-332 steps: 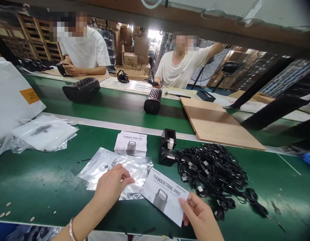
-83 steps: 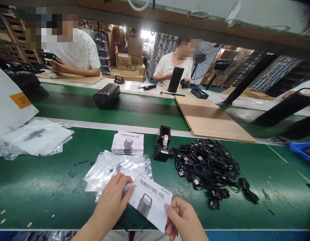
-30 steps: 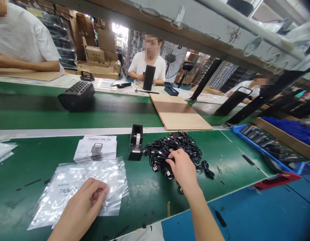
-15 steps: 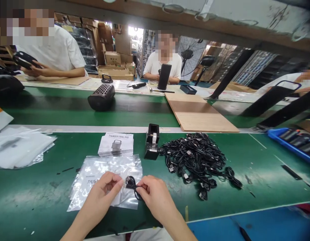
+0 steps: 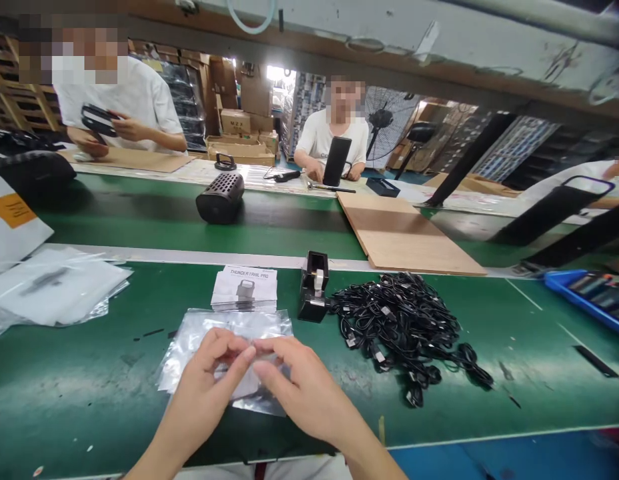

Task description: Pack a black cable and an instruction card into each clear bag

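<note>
My left hand (image 5: 217,373) is over the clear plastic bags (image 5: 189,333), thumb and forefinger pinched at what looks like the top bag's edge. Close against it is my right hand (image 5: 299,380). Its forefinger reaches to the left fingertips, and its thumb stands a little apart from that finger. No cable shows between the hands; their fingers hide part of the bag. Just behind lies a stack of printed leaflets (image 5: 244,288). A black tape dispenser (image 5: 313,287) stands to its right, beside a heap of black USB cables (image 5: 399,327).
More plastic bags (image 5: 59,287) lie at the left. Across the green belt are a black speaker (image 5: 220,198) and a wooden board (image 5: 409,233). A blue tray (image 5: 584,303) stands at the right. Co-workers sit opposite under an overhead beam (image 5: 309,63).
The coiled cable that was in my right fingers is out of sight. My right hand has moved left to meet my left hand, and the top bag has shifted. The whole view has swung slightly left.
</note>
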### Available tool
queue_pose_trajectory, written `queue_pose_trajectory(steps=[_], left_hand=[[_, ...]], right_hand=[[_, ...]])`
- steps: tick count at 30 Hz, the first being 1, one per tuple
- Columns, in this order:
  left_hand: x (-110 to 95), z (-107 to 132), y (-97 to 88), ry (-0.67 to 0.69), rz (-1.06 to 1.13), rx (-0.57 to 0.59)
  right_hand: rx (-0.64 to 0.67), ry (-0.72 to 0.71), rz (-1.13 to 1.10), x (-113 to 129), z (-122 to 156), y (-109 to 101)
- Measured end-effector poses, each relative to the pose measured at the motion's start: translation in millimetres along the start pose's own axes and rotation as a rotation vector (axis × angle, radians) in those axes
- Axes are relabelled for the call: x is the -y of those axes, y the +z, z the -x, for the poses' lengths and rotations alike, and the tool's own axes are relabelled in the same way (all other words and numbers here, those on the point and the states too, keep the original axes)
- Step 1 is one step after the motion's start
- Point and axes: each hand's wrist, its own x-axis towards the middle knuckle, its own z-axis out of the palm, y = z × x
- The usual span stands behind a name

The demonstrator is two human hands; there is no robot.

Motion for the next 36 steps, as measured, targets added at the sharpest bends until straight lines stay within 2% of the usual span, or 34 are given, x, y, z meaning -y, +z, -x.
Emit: queue_pose_trajectory(steps=[3, 5, 7, 8, 11, 14, 16, 20, 24, 27, 29, 32, 36], left_hand=[[-6, -5, -11.0, 0.001, 0.084, -0.117], [-7, -10, -17.7, 0.024, 0.162, -0.212], [-6, -15, -23.8, 0.051, 0.292, -0.231], [-6, -18, -26.5, 0.048, 0.361, -0.192], [-7, -23, -31.8, -0.054, 0.505, 0.05], [-11, -21, -31.1, -0.147, 0.583, 0.224], [-12, -17, -28.5, -0.14, 0.578, 0.22], [-9, -11, -25.2, -0.132, 0.4, 0.059], [-3, -9, -24.9, -0.184, 0.275, -0.049], [1, -12, -25.0, -0.188, 0.223, -0.067], [3, -14, -26.4, -0.145, 0.186, -0.064], [4, -15, -30.7, -0.069, 0.17, -0.019], [3, -14, -33.6, -0.138, 0.383, 0.021]], right_hand=[[-0.003, -0.084, 0.135, 16, -16, -14], [0.026, -0.207, 0.17, 32, -34, -26], [0.101, -0.349, 0.14, 51, -52, -40], [0.158, -0.408, 0.121, 61, -59, -47], [0.346, -0.507, 0.106, 86, -69, -66], [0.429, -0.53, 0.185, 96, -64, -80], [0.417, -0.495, 0.232, 93, -57, -87], [0.259, -0.315, 0.168, 66, -37, -87], [0.024, -0.055, -0.187, 24, -21, -60], [-0.035, 0.089, -0.292, -3, -19, -33], [-0.073, 0.115, -0.31, -14, -21, -23], [-0.092, 0.06, -0.288, -21, -25, -22], [-0.099, -0.044, -0.242, -22, -25, -30]])
